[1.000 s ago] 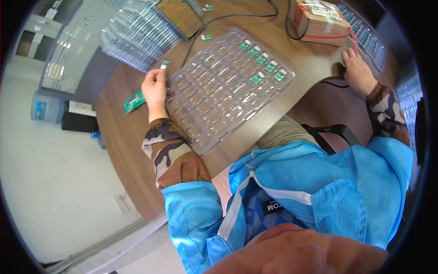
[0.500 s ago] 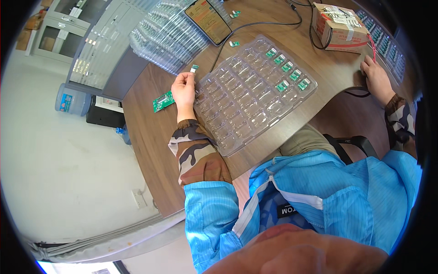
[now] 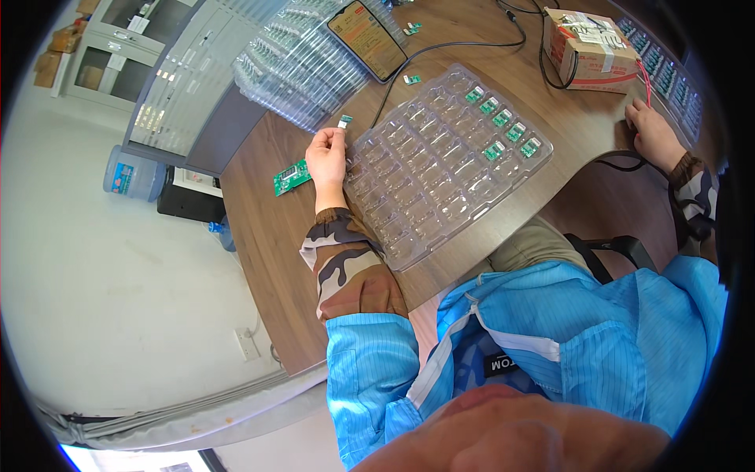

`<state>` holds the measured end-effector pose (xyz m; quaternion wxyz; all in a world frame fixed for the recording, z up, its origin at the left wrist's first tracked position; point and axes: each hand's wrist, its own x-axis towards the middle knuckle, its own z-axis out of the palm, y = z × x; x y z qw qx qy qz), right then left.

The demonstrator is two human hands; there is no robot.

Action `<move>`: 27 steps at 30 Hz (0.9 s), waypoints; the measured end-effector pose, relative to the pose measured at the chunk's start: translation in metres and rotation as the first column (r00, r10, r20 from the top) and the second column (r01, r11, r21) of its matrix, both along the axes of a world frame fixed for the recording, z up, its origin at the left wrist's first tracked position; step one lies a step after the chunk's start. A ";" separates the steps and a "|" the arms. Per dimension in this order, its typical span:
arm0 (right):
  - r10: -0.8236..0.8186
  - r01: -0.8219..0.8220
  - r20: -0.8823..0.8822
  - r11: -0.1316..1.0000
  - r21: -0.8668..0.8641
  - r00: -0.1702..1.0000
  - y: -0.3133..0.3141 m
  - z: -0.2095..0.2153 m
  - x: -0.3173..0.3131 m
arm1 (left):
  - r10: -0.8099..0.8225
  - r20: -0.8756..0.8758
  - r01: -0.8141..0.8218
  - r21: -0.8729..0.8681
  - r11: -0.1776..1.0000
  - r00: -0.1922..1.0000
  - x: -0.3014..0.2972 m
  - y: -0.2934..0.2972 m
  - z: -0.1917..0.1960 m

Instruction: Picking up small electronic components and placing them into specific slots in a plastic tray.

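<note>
left hand [image 3: 328,157] unmoved, pinching small chip [image 3: 345,121] by tray [image 3: 440,169]; right hand [image 3: 653,134] flat, empty.

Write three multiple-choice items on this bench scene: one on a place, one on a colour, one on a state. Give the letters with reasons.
1. Where does the larger green circuit board lie?
A. on the wooden table, left of the left hand
B. inside the tray
C. on the phone

2. What colour are the small modules sitting in the clear plastic tray?
A. red
B. green
C. yellow

3. What is the left hand doing?
A. lying flat and empty
B. gripping a cable
C. pinching a small module at its fingertips

Answers: 1 A, the board rests on bare table beside that hand. 2 B, they show green in the tray's far pockets. 3 C, a small module sits at the fingertips, by the tray's edge.
</note>
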<state>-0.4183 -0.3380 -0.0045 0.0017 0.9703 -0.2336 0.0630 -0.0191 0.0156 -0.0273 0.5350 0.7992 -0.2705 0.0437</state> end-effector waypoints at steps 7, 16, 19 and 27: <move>-0.026 0.025 0.047 1.000 0.010 0.999 0.007 0.004 0.002 | 0.009 -0.008 -0.009 -0.003 1.000 1.000 -0.002 0.001 0.003; -0.002 0.002 0.074 1.000 -0.003 0.997 0.006 0.001 -0.001 | 0.007 0.030 -0.008 0.008 1.000 1.000 -0.001 0.001 0.002; 0.005 -0.006 0.029 0.999 0.043 1.000 0.005 0.002 -0.002 | 0.001 -0.003 -0.001 -0.020 1.000 1.000 -0.002 0.001 0.002; -0.001 0.006 -0.072 0.998 0.059 0.997 0.000 0.003 -0.006 | 0.004 0.003 -0.004 -0.004 1.000 1.000 -0.002 0.001 0.000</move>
